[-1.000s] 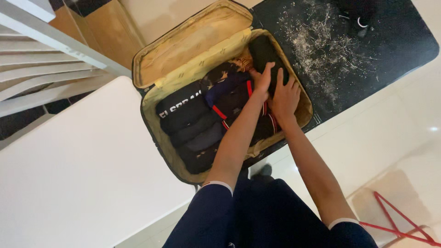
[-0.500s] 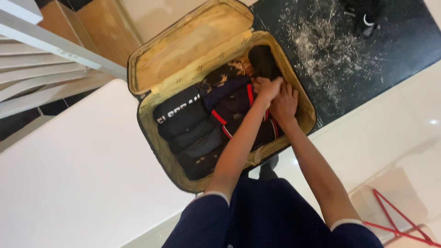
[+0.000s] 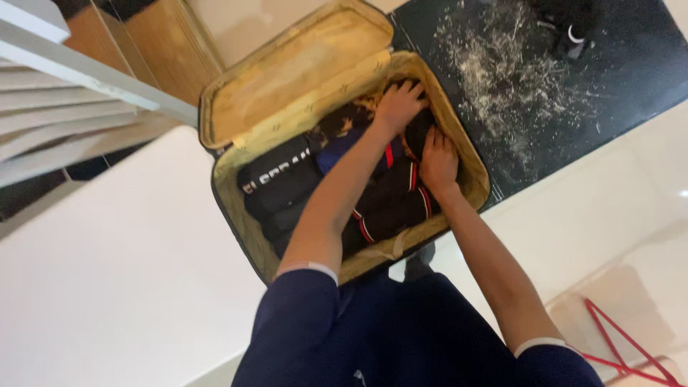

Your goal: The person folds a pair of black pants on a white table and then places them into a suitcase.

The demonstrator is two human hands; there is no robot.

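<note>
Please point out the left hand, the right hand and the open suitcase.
left hand (image 3: 398, 104), head view, on the back of the hand.
right hand (image 3: 438, 160), head view, on the back of the hand.
suitcase (image 3: 290, 75), head view, on the lid's lining.

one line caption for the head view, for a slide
Both hands, left hand and right hand, press a black bundle into an open suitcase.

A dark rolled garment (image 3: 418, 129) sits wedged in the far corner of the open tan suitcase (image 3: 301, 75).
</note>
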